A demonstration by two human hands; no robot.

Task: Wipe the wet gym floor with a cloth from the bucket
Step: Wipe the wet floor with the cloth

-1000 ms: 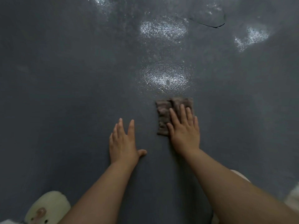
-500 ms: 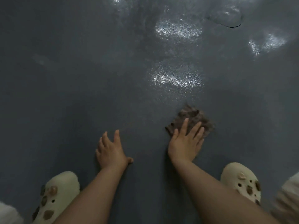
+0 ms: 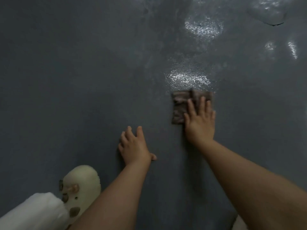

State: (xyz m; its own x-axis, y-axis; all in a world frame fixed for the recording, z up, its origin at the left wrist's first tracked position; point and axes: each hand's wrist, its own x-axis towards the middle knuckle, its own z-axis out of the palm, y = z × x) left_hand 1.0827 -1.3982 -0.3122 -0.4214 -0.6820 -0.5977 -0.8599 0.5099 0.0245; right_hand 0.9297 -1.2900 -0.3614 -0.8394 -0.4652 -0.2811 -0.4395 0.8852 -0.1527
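We are in the wiping step itself. Our right hand lies flat on the brown cloth, its fingers straight and spread, pressing the cloth down onto the gym floor without curling round it. The cloth is folded into a rough rectangle and lies flat on the floor, mostly showing to the left of and beyond the hand. Its far edge sits just at the near rim of a glistening wet patch.

Our left hand is planted on the bare floor, near the cloth but apart from it, fingers straight and thumb out to the side. It holds nothing and looks to be propping us up as we crouch. A pale clog with small charms shows at the lower left, with a white trouser leg beside it. The bucket is not in view.

Further shiny patches lie beyond the nearest one and off to the right, so we judge the task far from finished. The next move calls for pushing the cloth forward into the nearest wet patch with steady downward pressure, keeping the palm flat so the cloth does not bunch, while the left hand carries our weight on a floor that is likely slippery.
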